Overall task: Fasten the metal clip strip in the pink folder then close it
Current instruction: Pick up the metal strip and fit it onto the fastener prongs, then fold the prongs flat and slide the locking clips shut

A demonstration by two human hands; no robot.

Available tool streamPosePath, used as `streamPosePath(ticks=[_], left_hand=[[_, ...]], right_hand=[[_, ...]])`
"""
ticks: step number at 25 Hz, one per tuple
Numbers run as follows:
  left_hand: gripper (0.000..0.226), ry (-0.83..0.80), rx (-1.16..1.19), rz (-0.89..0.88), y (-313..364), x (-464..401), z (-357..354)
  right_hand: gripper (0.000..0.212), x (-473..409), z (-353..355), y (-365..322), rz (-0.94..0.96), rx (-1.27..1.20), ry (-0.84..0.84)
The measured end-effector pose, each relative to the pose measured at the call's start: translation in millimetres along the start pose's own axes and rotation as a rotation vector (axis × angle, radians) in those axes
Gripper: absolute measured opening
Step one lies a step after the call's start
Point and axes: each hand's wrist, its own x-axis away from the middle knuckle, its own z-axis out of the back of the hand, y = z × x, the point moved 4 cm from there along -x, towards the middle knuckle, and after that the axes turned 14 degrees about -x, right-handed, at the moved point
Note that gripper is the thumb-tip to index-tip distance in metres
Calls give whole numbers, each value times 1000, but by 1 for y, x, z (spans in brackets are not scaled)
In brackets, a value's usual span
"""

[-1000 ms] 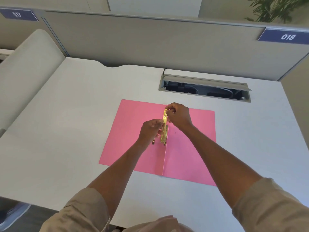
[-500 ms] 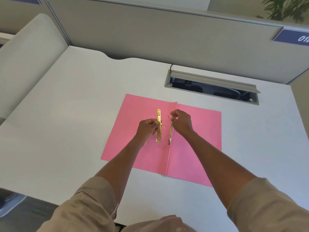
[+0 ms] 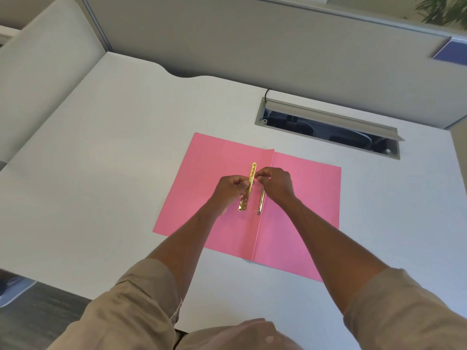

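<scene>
The pink folder [image 3: 217, 173] lies open and flat on the white desk. My left hand [image 3: 231, 189] pinches a gold metal clip strip [image 3: 249, 188] and holds it just left of the spine fold. My right hand [image 3: 276, 184] pinches the upper end of a second, thinner gold fastener piece [image 3: 261, 202] that lies along the fold. A short prong sticks out sideways at that piece's lower end. The two metal parts run parallel, a small gap apart.
An open cable tray slot [image 3: 328, 127] with a raised lid is set into the desk [image 3: 101, 147] behind the folder. A grey partition wall [image 3: 252, 46] stands along the back. The near desk edge runs just in front of my sleeves.
The two gold parts were together a second ago and are now separated. My left hand carried the strip to the left. The camera tilted down slightly.
</scene>
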Motion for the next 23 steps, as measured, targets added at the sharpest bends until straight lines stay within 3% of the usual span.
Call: streamPosePath(ticks=[9, 12, 14, 19, 23], left_hand=[[17, -16, -57, -5, 4, 2, -4], [16, -9, -62, 6, 5, 0, -6], [16, -9, -69, 19, 5, -1, -6], [17, -18, -17, 47, 3, -2, -7], [18, 1, 5, 79, 2, -1, -8]], right_hand=[[11, 2, -1, 1, 2, -8, 1], [22, 11, 4, 3, 16, -49, 98], [18, 25, 5, 6, 24, -85, 148], [22, 71, -6, 23, 16, -145, -110], [17, 91, -7, 31, 67, -124, -185]])
